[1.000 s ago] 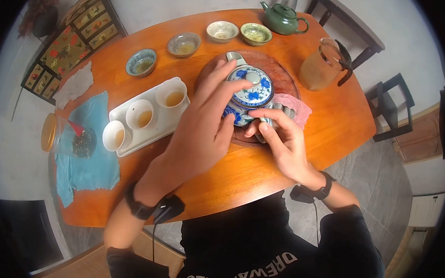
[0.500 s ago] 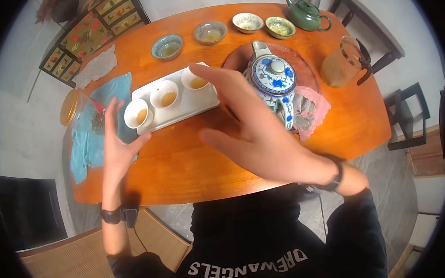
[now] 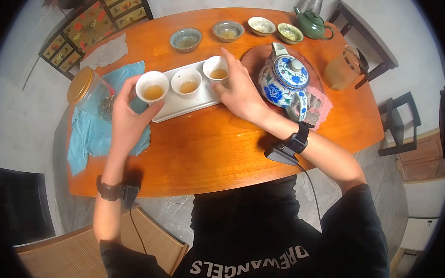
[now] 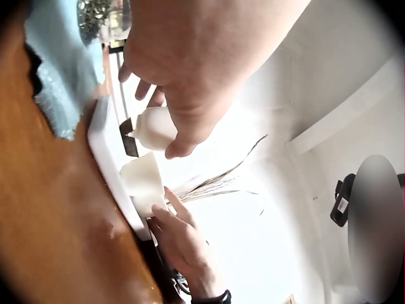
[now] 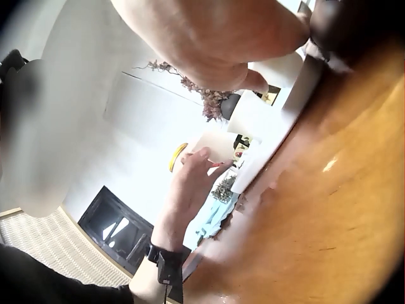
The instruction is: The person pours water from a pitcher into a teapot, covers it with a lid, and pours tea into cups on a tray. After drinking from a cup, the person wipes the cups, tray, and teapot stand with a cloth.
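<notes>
My left hand (image 3: 127, 123) holds a white teacup (image 3: 145, 81) of amber tea between thumb and fingers. In the left wrist view this cup (image 4: 157, 130) is raised above the white tray (image 4: 107, 152). At the tray's right end my right hand (image 3: 243, 91) has thumb and fingers around another white teacup (image 3: 213, 66), also part-filled with tea. A third such teacup (image 3: 186, 75) stands on the tray between the two hands. The right hand's fingertips are partly hidden behind its cup in the right wrist view.
A blue-and-white teapot (image 3: 275, 84) sits on a round board beside my right forearm. Small bowls (image 3: 186, 39) line the back near a green teapot (image 3: 314, 25). A glass pitcher (image 3: 341, 71) is at right, a gold-lidded jar (image 3: 81, 85) and blue cloth (image 3: 86, 140) at left.
Both hands left the blue-and-white teapot and moved to the cups on the tray. The left hand gripped and lifted the left cup; the right hand closed around the right one.
</notes>
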`<state>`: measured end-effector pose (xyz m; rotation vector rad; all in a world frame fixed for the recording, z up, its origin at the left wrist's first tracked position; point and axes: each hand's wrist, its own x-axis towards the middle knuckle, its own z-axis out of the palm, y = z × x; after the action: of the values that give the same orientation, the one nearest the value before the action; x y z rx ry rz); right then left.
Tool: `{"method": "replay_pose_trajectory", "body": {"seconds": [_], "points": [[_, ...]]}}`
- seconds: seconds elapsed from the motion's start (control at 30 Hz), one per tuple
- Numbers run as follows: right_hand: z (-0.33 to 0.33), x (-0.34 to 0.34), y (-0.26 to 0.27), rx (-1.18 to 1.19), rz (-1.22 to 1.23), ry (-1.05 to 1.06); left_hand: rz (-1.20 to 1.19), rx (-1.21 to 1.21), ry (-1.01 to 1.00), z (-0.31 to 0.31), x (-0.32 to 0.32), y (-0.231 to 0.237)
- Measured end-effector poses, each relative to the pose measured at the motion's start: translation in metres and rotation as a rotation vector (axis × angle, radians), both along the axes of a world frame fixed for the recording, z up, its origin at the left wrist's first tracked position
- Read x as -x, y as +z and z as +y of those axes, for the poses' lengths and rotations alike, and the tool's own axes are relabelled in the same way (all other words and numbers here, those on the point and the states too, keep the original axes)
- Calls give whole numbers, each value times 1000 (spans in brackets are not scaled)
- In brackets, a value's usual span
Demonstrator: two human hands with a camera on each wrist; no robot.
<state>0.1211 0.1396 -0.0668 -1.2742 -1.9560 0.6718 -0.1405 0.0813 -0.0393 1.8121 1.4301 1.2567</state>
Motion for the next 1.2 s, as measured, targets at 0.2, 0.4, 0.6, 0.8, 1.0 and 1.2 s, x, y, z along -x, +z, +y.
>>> {"method": "replay_pose_trajectory", "body": {"seconds": [0.2, 0.4, 0.6, 0.8, 1.0, 1.2], "points": [[-1, 0, 4, -86, 34, 20, 357, -163, -6, 16, -9, 25], [-2, -3, 13, -307, 62, 49, 706, -414, -58, 27, -17, 37], [-1, 4, 29, -360, 5, 89, 981, -681, -92, 34, -14, 42], [8, 18, 38, -559, -107, 206, 413, -319, 49, 15, -10, 27], [15, 28, 49, -913, -380, 293, 83, -45, 95, 6, 5, -1], [16, 15, 53, -548, -264, 160, 47, 60, 68, 5, 8, -14]]}}
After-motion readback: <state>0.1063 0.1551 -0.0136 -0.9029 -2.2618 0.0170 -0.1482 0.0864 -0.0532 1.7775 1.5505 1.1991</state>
